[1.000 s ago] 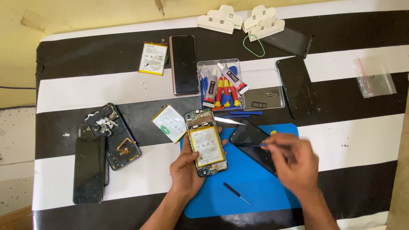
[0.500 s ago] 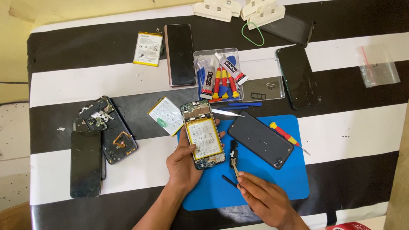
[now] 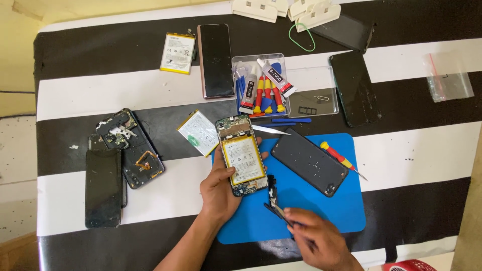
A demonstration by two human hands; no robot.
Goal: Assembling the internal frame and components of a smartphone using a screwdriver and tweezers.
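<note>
Centrally, opened phone [image 3: 243, 154], long axis running away from the person, held in left hand [image 3: 219, 190] grip over blue mat [image 3: 321, 211]; right hand [image 3: 316, 241], just right and nearer, pinches dark slender tool [image 3: 273, 203] pointing toward phone's lower end.

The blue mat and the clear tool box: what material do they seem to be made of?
The flat blue rectangular mat looks like soft rubber or silicone: matt, with rounded corners. The clear rectangular tool box seems hard plastic, since the stripes show through its glossy walls.

Dark phone screen [image 3: 216, 60], clear plastic bag [image 3: 448, 76] far right
</note>
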